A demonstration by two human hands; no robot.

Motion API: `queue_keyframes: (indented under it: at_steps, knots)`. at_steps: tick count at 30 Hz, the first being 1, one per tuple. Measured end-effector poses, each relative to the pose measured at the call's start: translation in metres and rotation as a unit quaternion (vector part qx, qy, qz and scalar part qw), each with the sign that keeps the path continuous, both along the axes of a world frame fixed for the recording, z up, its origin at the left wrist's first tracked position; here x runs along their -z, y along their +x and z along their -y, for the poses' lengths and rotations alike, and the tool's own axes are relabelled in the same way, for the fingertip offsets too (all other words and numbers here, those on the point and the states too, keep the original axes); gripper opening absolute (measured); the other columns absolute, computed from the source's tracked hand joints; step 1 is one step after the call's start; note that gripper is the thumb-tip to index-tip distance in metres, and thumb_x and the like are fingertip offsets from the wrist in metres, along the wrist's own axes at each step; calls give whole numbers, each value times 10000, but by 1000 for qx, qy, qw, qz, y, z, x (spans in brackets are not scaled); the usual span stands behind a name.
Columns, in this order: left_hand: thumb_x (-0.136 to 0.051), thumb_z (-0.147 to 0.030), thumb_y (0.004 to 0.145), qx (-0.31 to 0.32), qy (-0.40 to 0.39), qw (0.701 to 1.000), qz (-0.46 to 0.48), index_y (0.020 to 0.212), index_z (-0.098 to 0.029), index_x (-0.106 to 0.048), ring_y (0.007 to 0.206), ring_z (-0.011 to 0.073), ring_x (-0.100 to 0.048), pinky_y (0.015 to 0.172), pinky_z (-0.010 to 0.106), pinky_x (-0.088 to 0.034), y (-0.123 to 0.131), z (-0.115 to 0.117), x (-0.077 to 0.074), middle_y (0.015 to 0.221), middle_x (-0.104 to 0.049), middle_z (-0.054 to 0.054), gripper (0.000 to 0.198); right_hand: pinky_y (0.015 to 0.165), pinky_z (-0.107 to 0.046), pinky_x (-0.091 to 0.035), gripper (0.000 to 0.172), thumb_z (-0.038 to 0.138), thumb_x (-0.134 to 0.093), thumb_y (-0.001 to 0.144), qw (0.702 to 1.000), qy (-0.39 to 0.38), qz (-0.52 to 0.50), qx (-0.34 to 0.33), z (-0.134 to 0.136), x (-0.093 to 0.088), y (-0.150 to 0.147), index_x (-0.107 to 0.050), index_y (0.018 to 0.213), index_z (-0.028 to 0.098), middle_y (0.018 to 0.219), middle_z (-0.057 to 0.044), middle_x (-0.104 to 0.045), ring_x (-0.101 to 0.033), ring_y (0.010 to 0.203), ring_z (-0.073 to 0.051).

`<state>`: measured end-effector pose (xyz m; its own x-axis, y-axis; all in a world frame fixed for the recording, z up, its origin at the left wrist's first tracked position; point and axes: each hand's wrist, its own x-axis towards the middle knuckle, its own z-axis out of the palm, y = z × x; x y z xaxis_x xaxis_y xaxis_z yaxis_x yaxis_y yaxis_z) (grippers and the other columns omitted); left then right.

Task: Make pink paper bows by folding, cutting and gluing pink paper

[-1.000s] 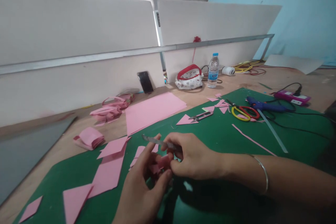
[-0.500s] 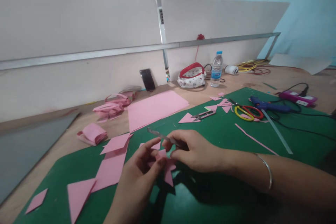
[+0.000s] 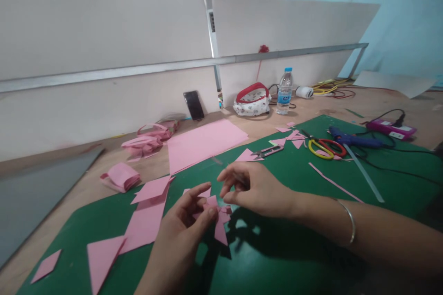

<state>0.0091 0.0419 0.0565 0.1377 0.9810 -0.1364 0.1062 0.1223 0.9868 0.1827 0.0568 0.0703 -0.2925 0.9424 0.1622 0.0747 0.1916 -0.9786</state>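
My left hand (image 3: pixel 183 235) pinches a small folded pink paper piece (image 3: pixel 218 221) just above the green cutting mat (image 3: pixel 297 179). My right hand (image 3: pixel 252 191) hovers right beside it, with curled fingers touching the top of the piece. Beyond those fingertips only a blurred grey tip of the thin metal tool (image 3: pixel 217 161) shows. A silver bangle (image 3: pixel 349 223) circles the right wrist. Cut pink paper shapes (image 3: pixel 145 221) lie on the mat to the left of my hands.
A large pink sheet (image 3: pixel 204 143) and pink paper rolls (image 3: pixel 121 176) lie behind. Thread snips (image 3: pixel 268 150), yellow-red scissors (image 3: pixel 325 147), a blue glue gun (image 3: pixel 349 139) and a metal ruler (image 3: pixel 363 173) are at the right. A phone (image 3: pixel 194 105), pouch (image 3: pixel 252 100) and water bottle (image 3: pixel 284 91) stand by the white partition.
The pink piece has come down toward the mat and opened out a little. My right hand has lifted slightly, and the metal tool, plain before, now shows only as a blur.
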Motion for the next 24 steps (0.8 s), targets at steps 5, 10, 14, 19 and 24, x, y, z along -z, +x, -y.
queue_keyframes:
  at_steps: [5,10,14,19,24]
  knots:
    - [-720,-356,676,-11,-3,999,32,991,-201,-634,696,129,-565,648,225,-438,5,1,-2,719,-584,-19,362,507,-171,-385,311,65,-565,695,988,101,114,-1,7,3,-4,-587,991,161,692,36,-605,-500,537,-63]
    - [-723,-371,666,3,-28,999,39,1094,-190,-606,760,179,-622,677,267,-479,9,5,-5,830,-674,34,479,479,-162,-335,322,83,-544,711,970,171,169,19,9,4,-5,-597,1015,177,661,55,-534,-411,512,-57]
    - [-736,-341,652,32,-27,999,29,1169,-187,-541,852,220,-643,717,289,-496,6,2,-3,887,-699,51,574,493,-167,-337,336,60,-532,691,967,186,174,22,12,6,-7,-585,994,194,645,62,-521,-410,525,-66]
    - [-759,-312,632,71,-38,996,46,1103,-197,-526,759,173,-636,679,254,-488,3,-2,1,746,-651,-6,539,484,-174,-326,274,62,-530,696,973,144,179,17,9,5,-6,-574,945,167,610,68,-481,-405,510,-65]
    - [-779,-316,596,30,-55,997,54,1115,-206,-527,637,108,-576,592,191,-429,8,7,-4,650,-589,-50,587,529,-192,-333,202,33,-487,703,973,139,174,62,-11,0,8,-540,858,152,643,57,-464,-414,560,-77]
